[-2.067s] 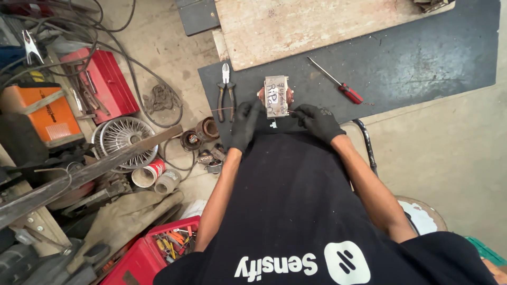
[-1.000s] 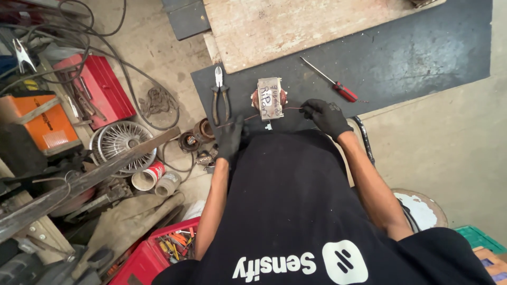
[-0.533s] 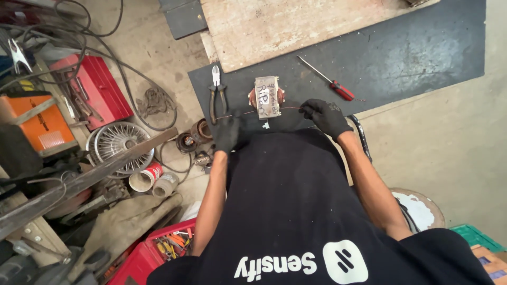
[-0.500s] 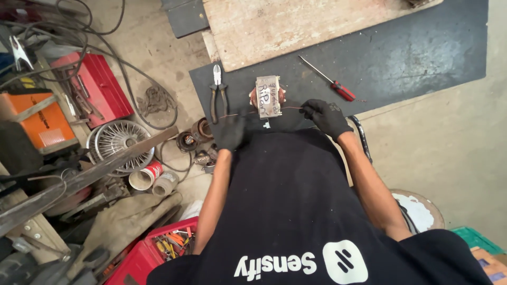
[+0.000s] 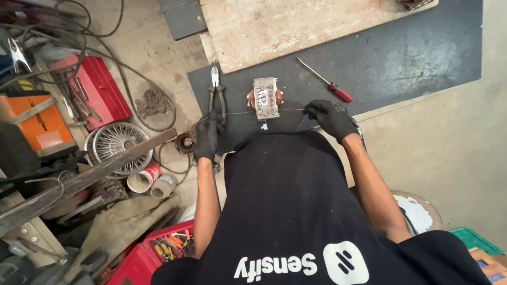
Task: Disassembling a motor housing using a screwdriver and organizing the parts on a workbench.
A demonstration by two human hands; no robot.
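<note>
From my remote seat, my black-gloved left hand [image 5: 207, 138] has swung out left, pinching one end of the thin copper wire [image 5: 237, 112], beside the dark-handled pliers [image 5: 216, 92]. The strand now runs taut across the grey-wrapped, copper-wound coil block [image 5: 265, 98] on the dark rubber mat [image 5: 412, 58], so I judge the winding is being drawn out. A pale label with handwriting faces up. My right hand [image 5: 330, 116] pinches the other end, near the red-handled screwdriver [image 5: 327, 82].

We have one view only, a camera on the person's head, looking almost straight down past the black shirt [image 5: 296, 211], from rather far, onto the dark mat [image 5: 412, 58] and the floor around it.
</note>
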